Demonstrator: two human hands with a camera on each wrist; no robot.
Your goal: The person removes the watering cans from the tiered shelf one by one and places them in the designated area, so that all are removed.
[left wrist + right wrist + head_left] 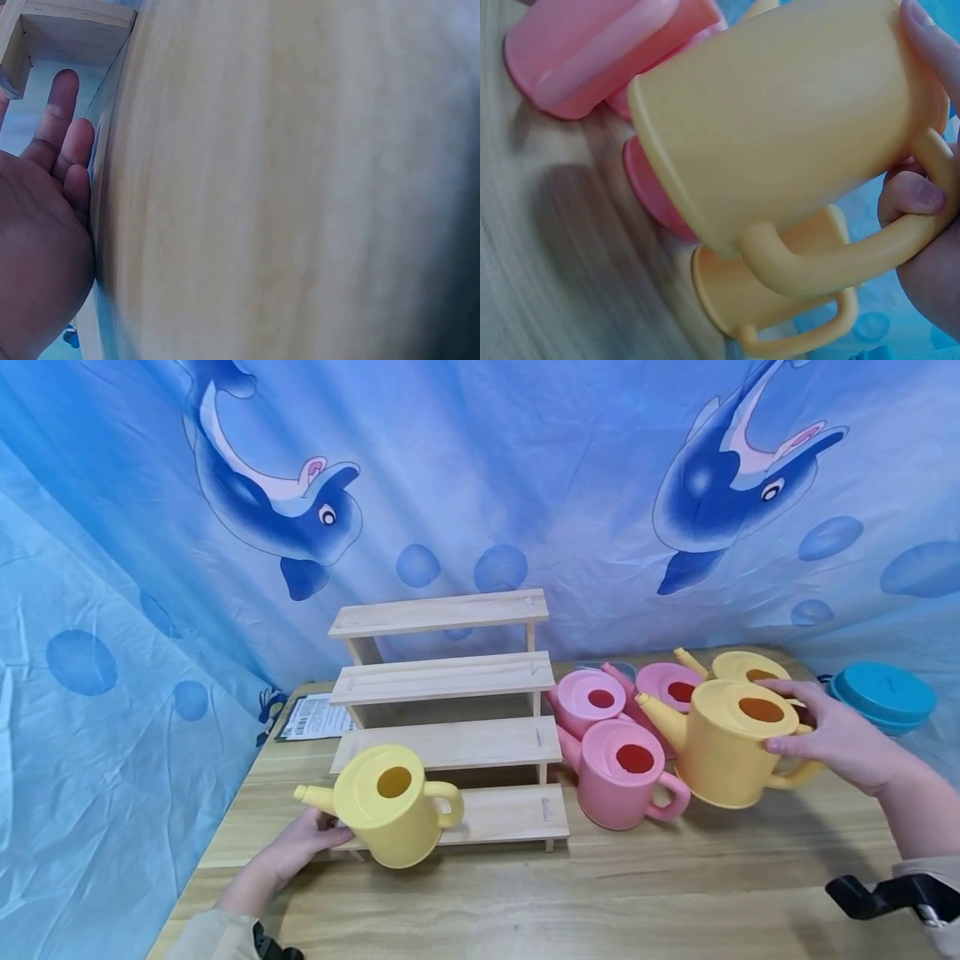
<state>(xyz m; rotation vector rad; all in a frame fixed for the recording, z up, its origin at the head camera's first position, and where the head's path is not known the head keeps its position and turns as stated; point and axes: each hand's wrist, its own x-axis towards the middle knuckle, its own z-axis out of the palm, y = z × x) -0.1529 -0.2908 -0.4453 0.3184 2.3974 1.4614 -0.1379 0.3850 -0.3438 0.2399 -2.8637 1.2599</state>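
My right hand (840, 735) grips a yellow watering can (731, 752) from its handle side, thumb at the top rim and a finger curled inside the handle. The can hangs tilted above the table in the right wrist view. A second yellow watering can (390, 810) stands at the left end of the lowest step of a wooden stepped stand (502, 817), spout to the left. At that same end my left hand (303, 843) pinches the stand's edge between thumb and forefinger. Its other fingers (60, 112) reach loosely past the stand in the left wrist view.
Pink watering cans (615, 785) crowd the table right of the stand. Behind the held can is another yellow can (746, 667). A blue round container (885, 693) is at the far right. A printed sheet (318, 718) lies left of the stand, before a dolphin-print curtain (480, 485).
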